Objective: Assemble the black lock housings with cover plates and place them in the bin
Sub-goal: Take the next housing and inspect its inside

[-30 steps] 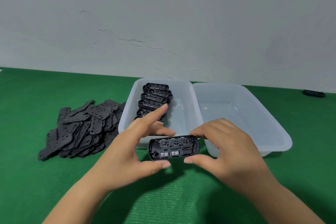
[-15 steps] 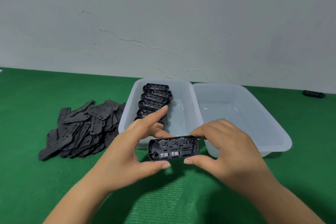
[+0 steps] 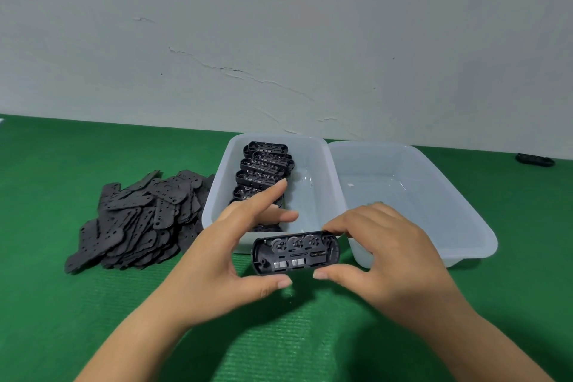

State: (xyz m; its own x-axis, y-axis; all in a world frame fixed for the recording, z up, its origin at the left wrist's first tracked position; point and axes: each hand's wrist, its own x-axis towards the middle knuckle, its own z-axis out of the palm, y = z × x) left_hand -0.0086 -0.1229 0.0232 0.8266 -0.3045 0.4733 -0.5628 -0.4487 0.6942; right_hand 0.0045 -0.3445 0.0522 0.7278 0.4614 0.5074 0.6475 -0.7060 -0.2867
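Nearest, both hands held one black lock housing (image 3: 296,253) just above the green mat (image 3: 279,347), open side up, so its three round wheels, small spring and pale inserts were on show. The left hand (image 3: 223,260) pinched the housing's left end, thumb under the front edge and a finger behind, with the forefinger stretched out straight and touching nothing. The right hand (image 3: 387,254) pinched the right end the same way, thumb at the front edge and fingertips curled over the back rim. No cover plate sat on it yet, so the step in hand was probably a check of the insides before capping. To do that well, the housing should be kept level so nothing loose spills, the grip kept to the outer walls clear of the spring, and one hand freed only once the other held it steady.

Just beyond, the left bin (image 3: 217,208) held a row of further housings (image 3: 263,170), open sides up as far as could be told; part of the row was hidden behind the left hand. The right bin (image 3: 465,217), touching it, held no parts. Left of the bins lay the heap of cover plates (image 3: 139,217), within easy reach of the left hand. Far right, near the wall (image 3: 279,40), lay a small black part (image 3: 534,160), too small to identify
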